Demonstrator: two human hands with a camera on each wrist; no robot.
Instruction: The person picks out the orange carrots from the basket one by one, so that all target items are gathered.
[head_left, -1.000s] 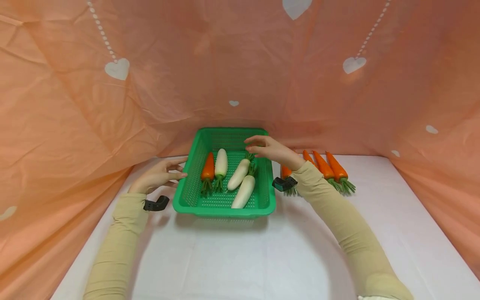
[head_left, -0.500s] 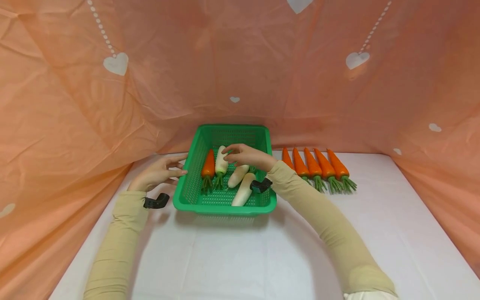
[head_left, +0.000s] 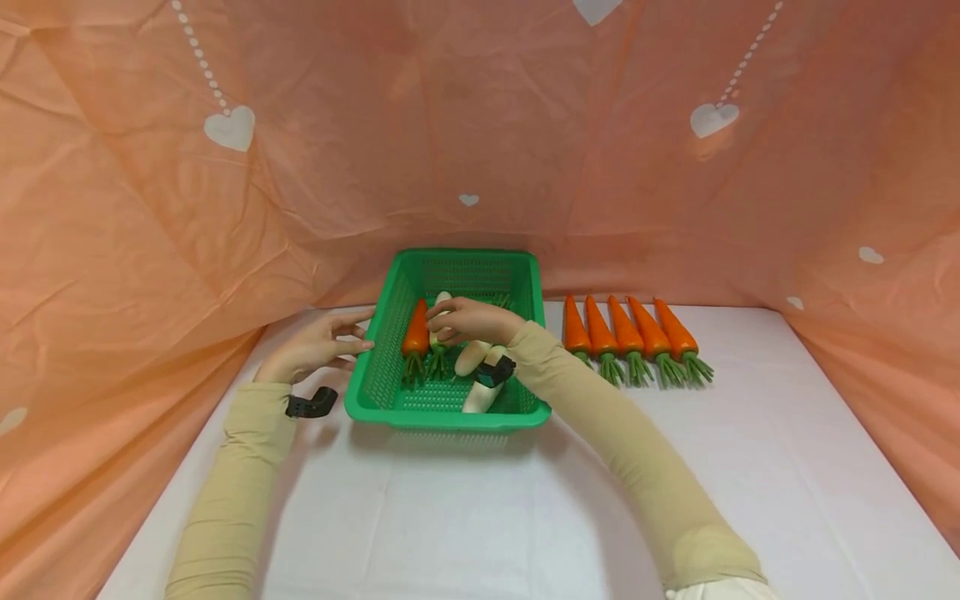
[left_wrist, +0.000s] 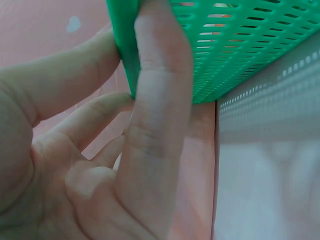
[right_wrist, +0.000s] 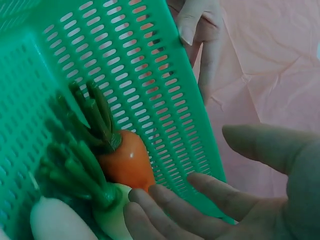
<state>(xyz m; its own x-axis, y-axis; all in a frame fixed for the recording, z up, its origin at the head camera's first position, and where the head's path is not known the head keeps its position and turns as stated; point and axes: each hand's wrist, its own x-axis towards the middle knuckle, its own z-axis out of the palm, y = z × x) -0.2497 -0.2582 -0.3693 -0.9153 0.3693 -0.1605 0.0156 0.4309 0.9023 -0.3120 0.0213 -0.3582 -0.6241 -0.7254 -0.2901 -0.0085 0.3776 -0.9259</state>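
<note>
My left hand (head_left: 311, 350) grips the rim of a green plastic basket (head_left: 420, 419) at its left side, thumb on the rim and fingers along the outer wall. Over the inside of the basket hovers my right hand (head_left: 476, 321), fingers apart and loosely bent, holding nothing. Its fingertips overlap a white radish (right_wrist: 112, 212) and reach the edge of the carrot (head_left: 415, 333) in the right wrist view. Two more white radishes (head_left: 470, 358) lie beneath the right hand and wrist, partly hidden.
To the right of the basket, several carrots (head_left: 626, 329) lie in a row with their green tops toward me. A white cloth (head_left: 450, 517) covers the table. Orange fabric with white hearts (head_left: 480, 125) hangs behind and at both sides.
My right hand has moved left from above the radish tops on the basket's right to over the radish beside the carrot. The left hand stays at the rim.
</note>
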